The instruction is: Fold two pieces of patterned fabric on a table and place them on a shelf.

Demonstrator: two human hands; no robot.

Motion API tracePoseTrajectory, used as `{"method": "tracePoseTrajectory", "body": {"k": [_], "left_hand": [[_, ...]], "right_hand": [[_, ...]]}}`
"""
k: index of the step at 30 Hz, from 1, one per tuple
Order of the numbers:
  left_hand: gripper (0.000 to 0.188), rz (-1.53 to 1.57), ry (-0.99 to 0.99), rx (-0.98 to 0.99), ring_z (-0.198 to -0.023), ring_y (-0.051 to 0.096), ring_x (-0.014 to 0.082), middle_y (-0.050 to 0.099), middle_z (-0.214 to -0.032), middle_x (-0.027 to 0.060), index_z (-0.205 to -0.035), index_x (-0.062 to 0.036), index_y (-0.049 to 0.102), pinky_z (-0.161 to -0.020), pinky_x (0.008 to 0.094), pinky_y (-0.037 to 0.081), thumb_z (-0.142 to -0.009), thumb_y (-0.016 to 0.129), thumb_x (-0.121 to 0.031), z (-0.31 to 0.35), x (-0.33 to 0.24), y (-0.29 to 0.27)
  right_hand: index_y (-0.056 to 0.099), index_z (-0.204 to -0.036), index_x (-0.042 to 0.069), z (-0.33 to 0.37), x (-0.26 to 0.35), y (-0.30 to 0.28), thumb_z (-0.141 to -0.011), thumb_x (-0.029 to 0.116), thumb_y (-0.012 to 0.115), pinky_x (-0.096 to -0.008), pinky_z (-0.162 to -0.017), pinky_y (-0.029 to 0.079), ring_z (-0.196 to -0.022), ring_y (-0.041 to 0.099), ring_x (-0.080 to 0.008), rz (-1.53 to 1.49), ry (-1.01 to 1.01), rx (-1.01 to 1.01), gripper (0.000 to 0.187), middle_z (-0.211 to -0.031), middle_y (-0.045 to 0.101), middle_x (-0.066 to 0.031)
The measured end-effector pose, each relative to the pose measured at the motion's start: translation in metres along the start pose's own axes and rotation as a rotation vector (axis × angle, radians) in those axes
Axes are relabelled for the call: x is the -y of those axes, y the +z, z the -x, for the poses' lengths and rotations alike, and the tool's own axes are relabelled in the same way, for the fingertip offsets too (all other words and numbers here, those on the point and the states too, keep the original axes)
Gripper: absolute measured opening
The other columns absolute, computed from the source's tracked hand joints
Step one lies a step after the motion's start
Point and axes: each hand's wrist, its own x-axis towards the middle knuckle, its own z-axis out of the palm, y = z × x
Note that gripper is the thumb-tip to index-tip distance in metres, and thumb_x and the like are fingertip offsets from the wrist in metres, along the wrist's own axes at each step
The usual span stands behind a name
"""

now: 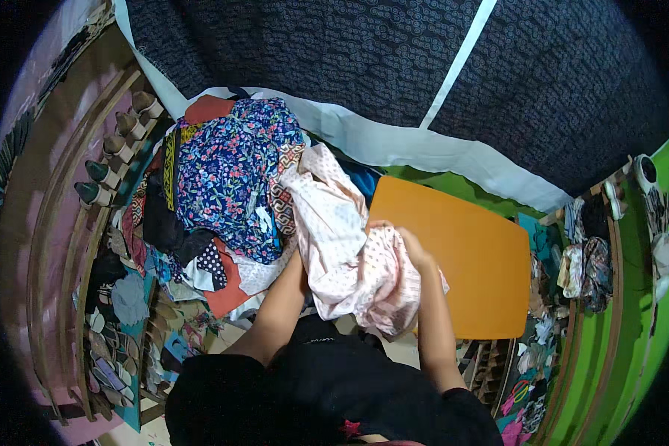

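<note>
A pale pink garment (334, 223) with a small printed pattern hangs bunched between my arms, its type not clear. My right hand (409, 241) is closed on its right side, the fingers partly sunk in the folds. On the other side my left forearm (279, 305) reaches up behind the cloth, which covers my left hand and its fingers. Just left of the garment rises a heap of clothes, topped by a navy floral cloth (234, 171). An orange tabletop (457, 260) lies to the right of my right hand.
Wooden shoe racks (100, 175) line the left wall, with more shoes (111, 364) below. A dark patterned curtain (312, 56) with a white border hangs at the back. Hanging clothes (595, 271) and shelves with shoes stand along the green wall (621, 327) at right.
</note>
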Motion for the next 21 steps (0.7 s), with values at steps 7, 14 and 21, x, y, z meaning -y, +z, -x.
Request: {"method": "tracePoseTrajectory", "body": {"k": [7, 14, 21], "left_hand": [[0.060, -0.075, -0.055, 0.091, -0.117, 0.030, 0.0302, 0.036, -0.122, 0.0210, -0.119, 0.0003, 0.037, -0.096, 0.0327, 0.024, -0.068, 0.062, -0.017, 0.006, -0.008, 0.032], [0.054, -0.093, -0.234, 0.277, -0.114, 0.034, 0.0274, 0.040, -0.121, 0.0181, -0.114, -0.0011, 0.044, -0.096, 0.0334, 0.025, -0.068, 0.062, -0.022, 0.039, -0.003, -0.026], [0.062, -0.861, -0.205, -0.124, -0.123, 0.012, 0.0360, 0.022, -0.134, 0.0034, -0.118, -0.0331, 0.041, -0.092, 0.0611, 0.011, -0.060, 0.065, -0.032, 0.025, 0.009, -0.074]], "right_hand": [[0.054, -0.104, 0.007, -0.086, -0.130, -0.068, -0.082, 0.042, 0.040, -0.0273, -0.068, 0.045, -0.082, 0.052, -0.0145, -0.482, -0.069, -0.136, 0.044, -0.091, 0.057, -0.0077], [0.059, -0.092, -0.001, -0.120, -0.095, 0.006, -0.071, 0.035, 0.056, -0.0259, -0.072, 0.042, -0.083, 0.053, -0.0159, 0.108, 0.283, -0.186, 0.042, -0.091, 0.058, -0.0118], [0.060, -0.080, -0.004, -0.111, -0.105, -0.036, -0.061, 0.024, 0.059, -0.0292, -0.072, 0.042, -0.078, 0.054, -0.0215, 0.287, 0.061, -0.510, 0.034, -0.084, 0.058, -0.0145]]}}
